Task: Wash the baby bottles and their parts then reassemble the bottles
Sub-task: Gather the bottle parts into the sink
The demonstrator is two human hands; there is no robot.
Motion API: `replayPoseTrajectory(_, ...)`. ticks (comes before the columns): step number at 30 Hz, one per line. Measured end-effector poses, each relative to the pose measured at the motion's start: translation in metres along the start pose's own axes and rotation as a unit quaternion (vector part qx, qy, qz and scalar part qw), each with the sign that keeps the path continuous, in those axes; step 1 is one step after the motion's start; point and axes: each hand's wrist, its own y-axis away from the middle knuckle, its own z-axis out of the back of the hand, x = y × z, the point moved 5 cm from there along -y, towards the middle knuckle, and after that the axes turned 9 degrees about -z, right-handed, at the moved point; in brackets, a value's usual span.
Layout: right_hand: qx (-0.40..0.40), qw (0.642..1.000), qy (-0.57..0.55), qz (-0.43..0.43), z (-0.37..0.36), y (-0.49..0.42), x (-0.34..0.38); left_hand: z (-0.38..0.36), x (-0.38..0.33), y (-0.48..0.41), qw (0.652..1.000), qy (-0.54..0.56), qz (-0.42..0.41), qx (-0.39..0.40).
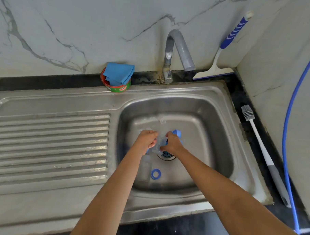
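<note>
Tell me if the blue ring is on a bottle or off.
Off: the blue ring lies flat on the sink floor, beside a clear bottle, unheld.

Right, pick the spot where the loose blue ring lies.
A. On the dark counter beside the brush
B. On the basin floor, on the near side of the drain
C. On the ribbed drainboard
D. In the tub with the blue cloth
B: the blue ring lies flat on the floor of the sink basin, nearer the person than the drain.

1 head-worn wide-angle view looks forward and steeply down, close over the sink (221, 95).
</note>
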Motion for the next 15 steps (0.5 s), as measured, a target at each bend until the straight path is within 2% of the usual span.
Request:
replayPoseTrajectory(5,0.000,0.987,0.155,0.045,-0.024,-0.009,0.006,-0.001,0.002,-0.008,0.999,0.002,-0.038,-0.028)
replayPoseTrajectory(9,-0.038,0.976,0.203,0.063,-0.038,-0.015,0.008,0.007,0.005,-0.011,0.997,-0.011,-0.047,-0.060)
replayPoseTrajectory(11,-0.047,0.983,0.166,0.064,-0.037,-0.017,0.008,0.008,0.007,-0.011,0.997,-0.014,-0.053,-0.061)
replayPoseTrajectory(15,0.011,0.998,-0.002,0.054,-0.016,-0.018,0.001,0.012,0.012,-0.014,0.995,-0.035,-0.074,-0.063)
